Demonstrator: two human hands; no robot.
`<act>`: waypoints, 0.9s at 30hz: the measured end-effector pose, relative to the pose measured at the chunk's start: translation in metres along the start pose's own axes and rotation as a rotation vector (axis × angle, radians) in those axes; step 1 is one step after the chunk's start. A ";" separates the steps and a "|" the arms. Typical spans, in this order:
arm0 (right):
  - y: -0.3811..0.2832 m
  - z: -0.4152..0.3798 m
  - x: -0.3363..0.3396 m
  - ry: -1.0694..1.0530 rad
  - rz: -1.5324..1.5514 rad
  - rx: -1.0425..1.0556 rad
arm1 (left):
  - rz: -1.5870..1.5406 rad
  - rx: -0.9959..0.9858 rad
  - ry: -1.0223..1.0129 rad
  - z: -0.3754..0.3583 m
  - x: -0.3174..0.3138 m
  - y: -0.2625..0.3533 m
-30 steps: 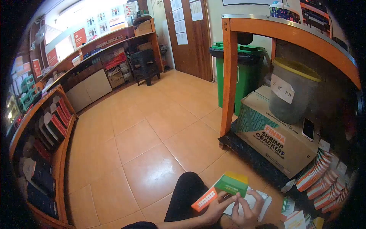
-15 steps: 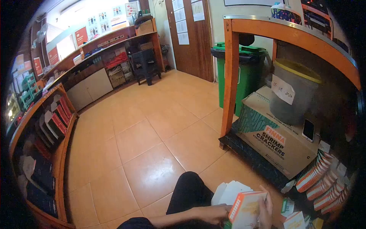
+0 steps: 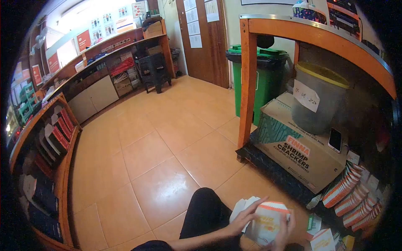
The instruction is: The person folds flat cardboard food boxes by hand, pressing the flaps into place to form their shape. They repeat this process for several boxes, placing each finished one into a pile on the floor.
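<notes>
Here, both hands grip the carton (image 3: 268,221) over open floor (image 3: 167,167).

Carton (image 3: 299,152): printed "FINNA SHRIMP CRACKERS"; the smaller line beneath is illegible. Paper label (image 3: 306,96) on grey tub (image 3: 318,98): handwritten figures, not legible. Wall posters (image 3: 106,23) and door notices (image 3: 192,27): text too small to read.

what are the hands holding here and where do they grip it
A small paper carton, white with an orange band at the top, held in both hands: the left hand grips its left edge, and the right hand grips its lower right side.
</notes>
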State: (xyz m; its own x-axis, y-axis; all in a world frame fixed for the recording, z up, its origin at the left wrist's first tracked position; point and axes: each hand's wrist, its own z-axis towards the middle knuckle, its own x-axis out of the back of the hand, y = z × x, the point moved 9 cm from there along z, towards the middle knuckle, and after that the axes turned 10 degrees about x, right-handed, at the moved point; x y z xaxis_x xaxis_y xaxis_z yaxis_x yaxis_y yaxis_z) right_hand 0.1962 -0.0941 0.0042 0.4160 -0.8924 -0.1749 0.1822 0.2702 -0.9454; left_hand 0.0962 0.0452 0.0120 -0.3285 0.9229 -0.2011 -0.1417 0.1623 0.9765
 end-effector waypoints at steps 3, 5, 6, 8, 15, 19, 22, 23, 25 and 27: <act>-0.018 -0.012 -0.012 -0.002 -0.322 0.053 | 0.110 0.028 0.163 0.001 -0.002 -0.002; -0.006 -0.010 -0.009 -0.055 -0.312 0.174 | 0.132 0.085 0.187 0.003 0.001 -0.010; -0.015 -0.009 -0.013 -0.076 -0.310 0.232 | 0.039 0.165 0.149 0.002 0.000 -0.019; -0.019 -0.009 -0.014 -0.110 -0.275 0.140 | -0.151 0.332 0.067 -0.002 -0.005 -0.038; -0.011 -0.042 -0.036 -0.259 -0.138 0.031 | 0.035 0.243 0.481 -0.010 0.059 -0.004; 0.007 -0.051 -0.004 -0.119 -0.262 -0.065 | -0.141 0.085 0.393 0.001 0.021 0.012; -0.018 -0.040 0.042 0.141 -0.226 0.020 | 0.375 0.221 -0.046 -0.016 -0.035 -0.029; -0.029 -0.035 0.049 0.194 -0.117 0.073 | 0.435 0.148 -0.075 -0.020 -0.045 -0.029; -0.032 -0.041 0.062 0.252 -0.085 0.041 | 0.307 0.169 -0.159 -0.023 -0.055 -0.029; -0.027 -0.046 0.069 0.073 -0.173 -0.025 | 0.148 0.203 -0.130 -0.017 -0.048 -0.037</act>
State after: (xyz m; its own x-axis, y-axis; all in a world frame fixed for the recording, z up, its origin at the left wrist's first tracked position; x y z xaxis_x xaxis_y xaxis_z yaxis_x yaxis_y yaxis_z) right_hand 0.1796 -0.1797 0.0049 0.3144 -0.9489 -0.0273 0.2233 0.1018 -0.9694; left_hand 0.1015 -0.0110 -0.0161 -0.2073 0.9767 -0.0559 0.0929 0.0766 0.9927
